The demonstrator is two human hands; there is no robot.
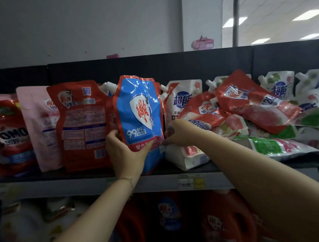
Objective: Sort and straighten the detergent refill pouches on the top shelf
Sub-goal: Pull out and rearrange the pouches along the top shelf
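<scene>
Left grip (123, 150) and right grip (177, 133) both clamp the blue pouch (139, 111), marked "99.99", by its lower edges. It stands nearly upright on the top shelf (65, 187) between a red pouch (81, 126) and a white pouch (183, 100). An "OMO" pouch (6, 135) stands far left.

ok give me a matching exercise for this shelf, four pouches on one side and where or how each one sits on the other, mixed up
Things:
1. blue pouch
2. OMO pouch
3. pink pouch
4. right red pouch

Places or states:
A. far left of the shelf
B. lying tilted
C. upright, held by the left hand and right hand
D. standing just right of the OMO pouch

Pairs: 1-C, 2-A, 3-D, 4-B
</scene>
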